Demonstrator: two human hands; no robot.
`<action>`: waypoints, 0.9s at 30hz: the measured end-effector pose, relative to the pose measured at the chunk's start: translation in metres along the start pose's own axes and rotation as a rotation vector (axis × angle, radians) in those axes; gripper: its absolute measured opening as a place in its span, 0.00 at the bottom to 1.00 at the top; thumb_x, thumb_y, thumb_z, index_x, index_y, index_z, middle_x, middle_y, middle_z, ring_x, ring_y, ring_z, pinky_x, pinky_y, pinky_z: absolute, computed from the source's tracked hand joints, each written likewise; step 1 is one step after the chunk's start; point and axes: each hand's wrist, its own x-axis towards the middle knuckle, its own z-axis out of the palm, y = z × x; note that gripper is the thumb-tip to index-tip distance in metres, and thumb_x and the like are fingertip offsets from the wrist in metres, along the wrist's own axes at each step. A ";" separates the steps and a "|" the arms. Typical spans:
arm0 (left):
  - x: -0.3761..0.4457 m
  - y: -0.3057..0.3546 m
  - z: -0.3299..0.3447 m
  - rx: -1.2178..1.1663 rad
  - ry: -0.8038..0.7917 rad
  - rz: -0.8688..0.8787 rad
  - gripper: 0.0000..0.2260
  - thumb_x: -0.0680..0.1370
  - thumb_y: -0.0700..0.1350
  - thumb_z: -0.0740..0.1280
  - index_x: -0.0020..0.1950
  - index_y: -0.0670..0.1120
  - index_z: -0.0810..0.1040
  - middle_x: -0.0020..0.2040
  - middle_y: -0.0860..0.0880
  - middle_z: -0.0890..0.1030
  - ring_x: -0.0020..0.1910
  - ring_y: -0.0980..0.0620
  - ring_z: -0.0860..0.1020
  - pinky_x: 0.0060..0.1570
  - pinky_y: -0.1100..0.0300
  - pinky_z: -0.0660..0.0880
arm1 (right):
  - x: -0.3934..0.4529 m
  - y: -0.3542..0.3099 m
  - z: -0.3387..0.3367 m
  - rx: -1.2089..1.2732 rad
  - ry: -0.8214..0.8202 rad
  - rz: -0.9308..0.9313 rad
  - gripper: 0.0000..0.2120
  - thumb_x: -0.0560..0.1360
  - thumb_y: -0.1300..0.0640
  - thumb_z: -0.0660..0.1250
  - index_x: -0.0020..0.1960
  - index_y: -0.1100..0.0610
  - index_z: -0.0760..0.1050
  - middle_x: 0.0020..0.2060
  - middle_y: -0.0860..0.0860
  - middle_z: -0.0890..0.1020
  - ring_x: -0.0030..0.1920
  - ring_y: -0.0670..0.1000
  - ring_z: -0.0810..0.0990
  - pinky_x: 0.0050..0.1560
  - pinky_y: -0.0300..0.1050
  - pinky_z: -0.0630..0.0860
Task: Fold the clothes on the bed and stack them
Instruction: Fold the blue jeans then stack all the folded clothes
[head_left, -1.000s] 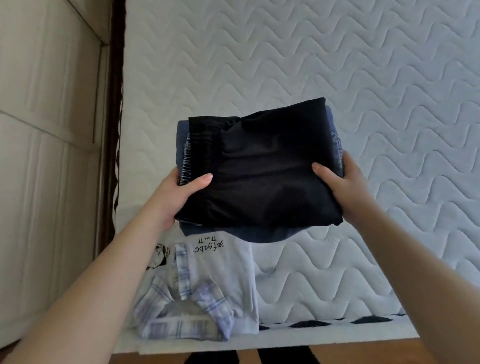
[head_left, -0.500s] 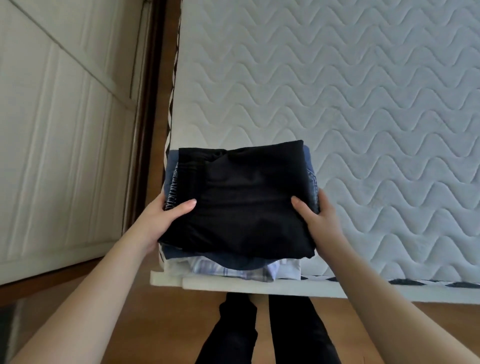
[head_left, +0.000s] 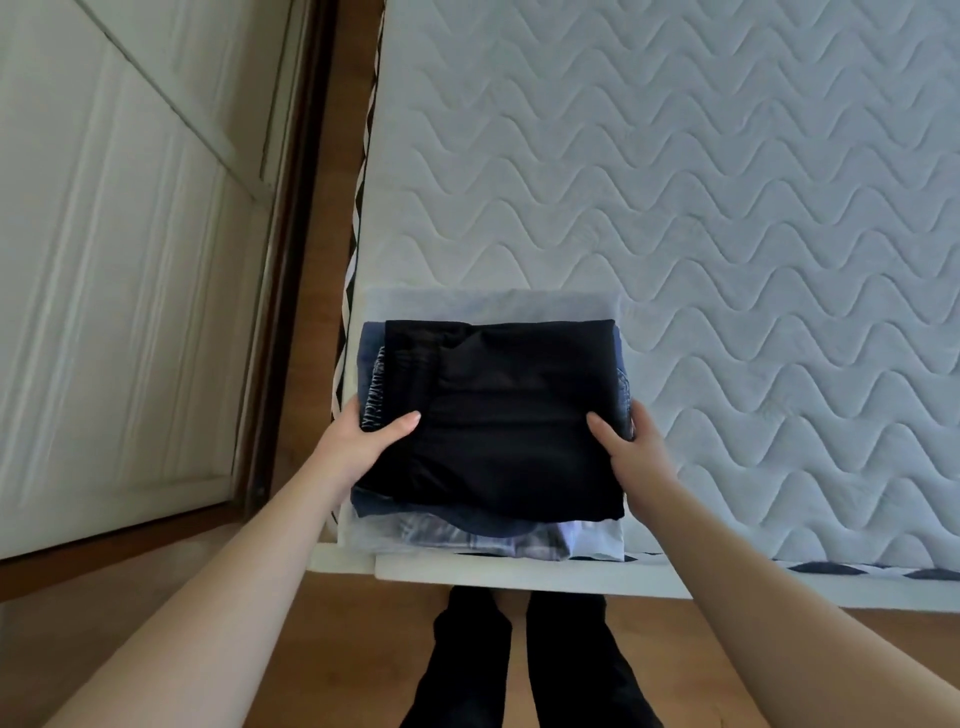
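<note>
Left hand (head_left: 358, 447) and right hand (head_left: 631, 449) grip opposite sides of the folded black garment (head_left: 504, 415) and blue layers atop the stack at the bed (head_left: 675, 208) corner; soft, floppy, probably light, so support from underneath at both edges.

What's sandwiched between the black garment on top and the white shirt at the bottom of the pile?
In the head view, folded blue denim lies between the black garment and the white shirt, with plaid fabric beneath it.

Bare mattress (head_left: 727, 234) open to R & beyond stack (head_left: 498, 415), wardrobe door (head_left: 130, 286) close on L, narrow floor gap, probably.
</note>
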 end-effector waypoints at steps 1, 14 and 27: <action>0.000 0.002 -0.003 -0.005 -0.008 0.021 0.36 0.55 0.69 0.78 0.61 0.64 0.74 0.55 0.60 0.81 0.55 0.57 0.79 0.51 0.59 0.75 | 0.000 -0.003 0.000 0.007 -0.003 -0.013 0.12 0.73 0.45 0.71 0.56 0.38 0.75 0.48 0.40 0.84 0.49 0.44 0.83 0.43 0.38 0.80; 0.028 0.034 -0.008 -0.002 0.009 0.113 0.30 0.59 0.68 0.77 0.57 0.64 0.76 0.54 0.61 0.82 0.54 0.59 0.80 0.52 0.59 0.75 | 0.038 -0.033 0.000 0.096 -0.020 -0.082 0.18 0.73 0.45 0.71 0.62 0.40 0.73 0.55 0.45 0.83 0.52 0.45 0.83 0.48 0.43 0.81; 0.071 0.031 -0.010 -0.006 0.035 -0.197 0.68 0.43 0.68 0.81 0.77 0.53 0.56 0.69 0.49 0.72 0.64 0.45 0.74 0.64 0.45 0.72 | 0.094 -0.015 -0.014 -0.189 0.011 0.191 0.52 0.59 0.36 0.79 0.75 0.53 0.60 0.63 0.51 0.74 0.61 0.53 0.76 0.63 0.53 0.76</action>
